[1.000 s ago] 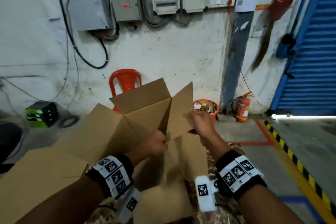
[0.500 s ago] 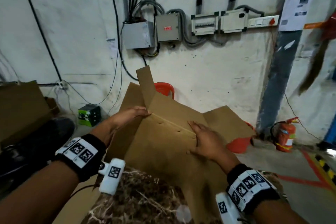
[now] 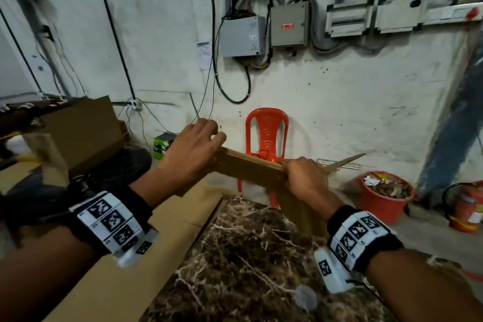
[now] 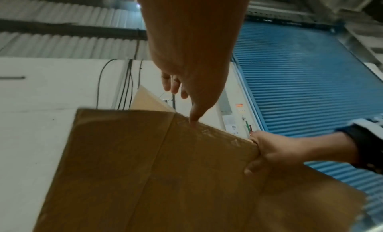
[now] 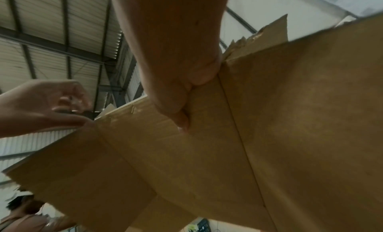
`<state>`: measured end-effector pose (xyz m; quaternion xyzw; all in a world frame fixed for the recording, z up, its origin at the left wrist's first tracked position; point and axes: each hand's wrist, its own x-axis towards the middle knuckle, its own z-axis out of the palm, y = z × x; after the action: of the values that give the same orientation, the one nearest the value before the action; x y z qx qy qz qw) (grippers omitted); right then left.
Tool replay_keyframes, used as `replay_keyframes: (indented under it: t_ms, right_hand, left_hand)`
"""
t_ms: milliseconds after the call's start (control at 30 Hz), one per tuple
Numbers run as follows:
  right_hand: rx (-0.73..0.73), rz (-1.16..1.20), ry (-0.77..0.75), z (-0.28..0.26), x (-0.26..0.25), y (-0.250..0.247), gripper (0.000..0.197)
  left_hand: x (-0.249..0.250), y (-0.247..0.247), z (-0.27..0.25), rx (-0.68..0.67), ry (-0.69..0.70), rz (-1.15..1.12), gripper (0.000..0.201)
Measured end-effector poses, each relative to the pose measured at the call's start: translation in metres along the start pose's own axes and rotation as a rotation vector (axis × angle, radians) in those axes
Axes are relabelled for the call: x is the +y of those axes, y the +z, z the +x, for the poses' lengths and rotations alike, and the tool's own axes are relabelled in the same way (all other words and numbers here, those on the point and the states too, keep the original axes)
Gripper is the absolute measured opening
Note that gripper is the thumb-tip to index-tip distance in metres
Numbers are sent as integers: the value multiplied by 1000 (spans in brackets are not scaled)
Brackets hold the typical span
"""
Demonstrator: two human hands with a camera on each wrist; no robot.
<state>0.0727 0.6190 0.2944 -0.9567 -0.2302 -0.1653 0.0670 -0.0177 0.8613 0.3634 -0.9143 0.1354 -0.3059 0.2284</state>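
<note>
A flattened brown cardboard box (image 3: 251, 170) is held edge-on above the table, its far flap pointing right. My right hand (image 3: 305, 178) grips its near top edge, fingers over the top and thumb underneath; the right wrist view shows that right hand (image 5: 176, 63) clamped on the cardboard (image 5: 228, 153). My left hand (image 3: 193, 151) is at the box's left end with fingers spread and loose. In the left wrist view only one fingertip of the left hand (image 4: 192, 71) touches the cardboard's (image 4: 165, 170) edge, while the right hand (image 4: 275, 152) pinches its corner.
A brown marble tabletop (image 3: 248, 256) lies below, with another cardboard sheet (image 3: 156, 243) on its left. Behind stand a red plastic chair (image 3: 266, 133), a red bucket (image 3: 384, 196) of scraps, a fire extinguisher (image 3: 467, 209), a cardboard box (image 3: 78, 133) at left, and wall-mounted electrical boxes (image 3: 243, 36).
The open box has been folded flat and tipped down until it shows edge-on. My left hand has loosened from the top corner to a light touch. The right hand still grips.
</note>
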Motion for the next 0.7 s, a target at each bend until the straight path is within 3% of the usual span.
replay_keyframes:
  t_ms: [67,100,167,333,433,533,700]
  right_hand:
    - [19,-23,-16,9,-24,4,24]
    - [29,-27,-27,13,-38,7,23]
    - [61,-11,-58,23,-66,9,20]
    - [-59,8,-167,51,-107,21,32]
    - [-183,-57,-129,64,-137,39,25]
    - [-136,-87,-142,71,-189,75,22]
    - [-109,-18,-130,81,-279,153,30]
  left_hand:
    - [-13,12,-8,-164,82,104,49]
    - [-23,19,-12,-278,66,142,47]
    - [-49,33,-17,-363,11,189,29]
    - [-133,70,-60,-309,-59,76,12]
    - [-173,108,-110,-161,-10,-68,24]
    - [-203,150,-154,-65,7,-138,7]
    - [-260,225,-226,-100,-136,-130,15]
